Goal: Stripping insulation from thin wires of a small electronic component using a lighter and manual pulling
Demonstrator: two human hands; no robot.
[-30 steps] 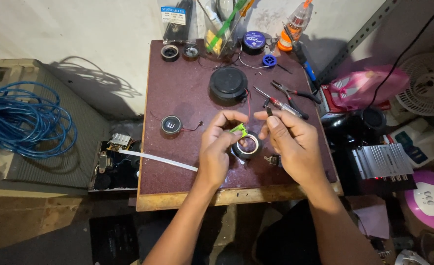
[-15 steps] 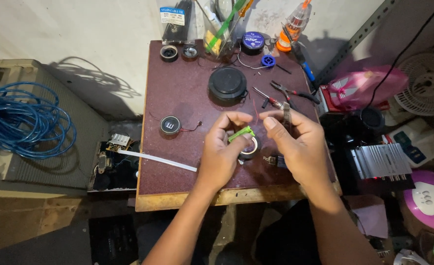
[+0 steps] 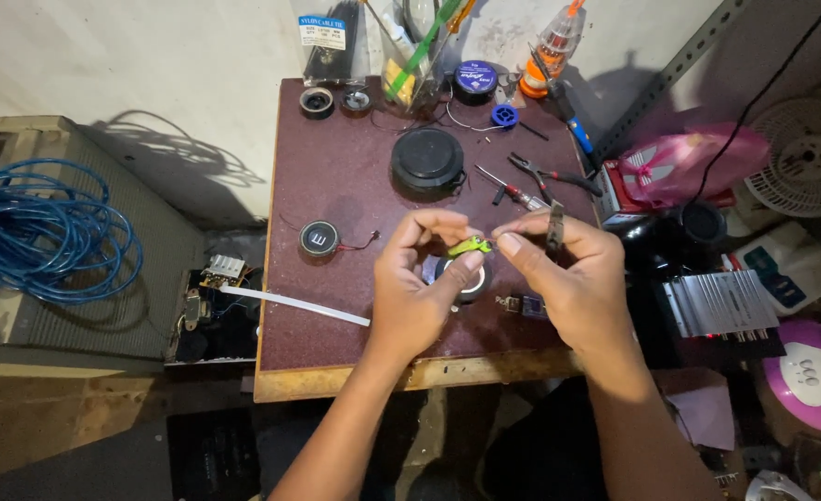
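Both hands [image 3: 420, 288] [image 3: 568, 278] pinching green piece [image 3: 471, 247], between fingertips

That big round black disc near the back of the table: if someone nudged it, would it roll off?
Probably not. The black disc lies flat on the table, so it would likely slide, not roll. It looks thick and solid, perhaps heavy for its size. A thin wire at its edge might drag along.

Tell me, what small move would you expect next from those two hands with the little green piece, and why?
Probably lowering the green piece toward the small round speaker just beneath it. Both the left hand and the right hand pinch it between fingertips right above that speaker, and the right hand also grips a dark tool.
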